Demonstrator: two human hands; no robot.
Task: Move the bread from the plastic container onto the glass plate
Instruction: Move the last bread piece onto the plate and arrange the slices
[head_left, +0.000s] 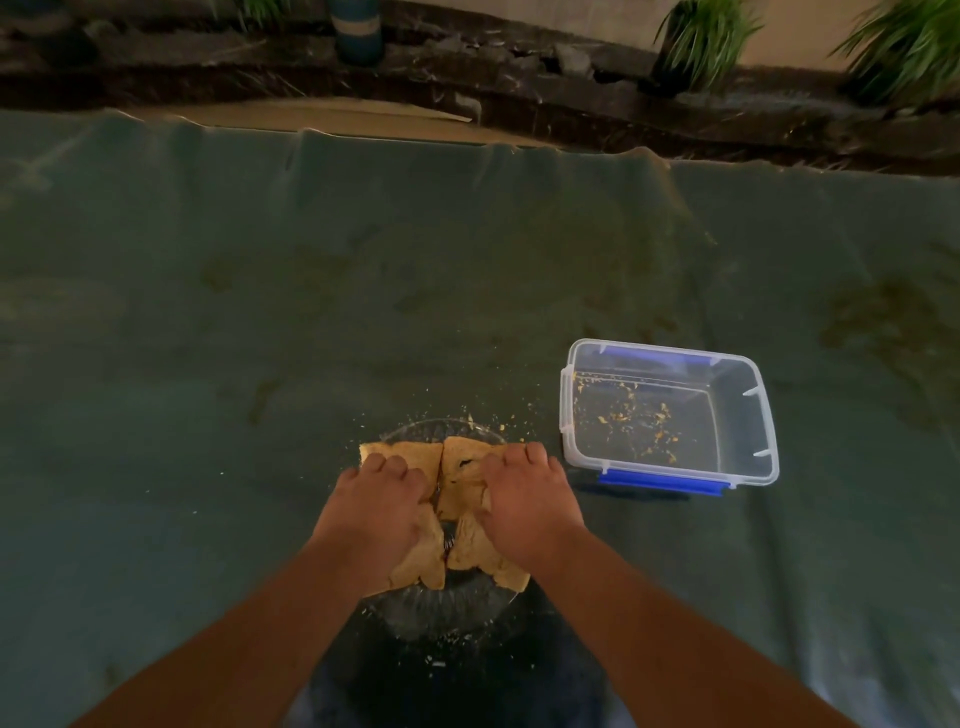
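Observation:
Several slices of toasted bread (457, 470) lie on the round glass plate (441, 610) in the near middle of the cloth. My left hand (376, 506) rests on the left slices with its fingers curled down onto them. My right hand (524, 493) presses on the right slices in the same way. The clear plastic container (748, 415) with blue clips stands to the right of the plate, holding only crumbs.
A green cloth (260, 312) covers the ground, with crumbs scattered around the plate. Beyond its far edge run a dark stone kerb (519, 78), a blue and white pot (357, 28) and two grassy plants (701, 36).

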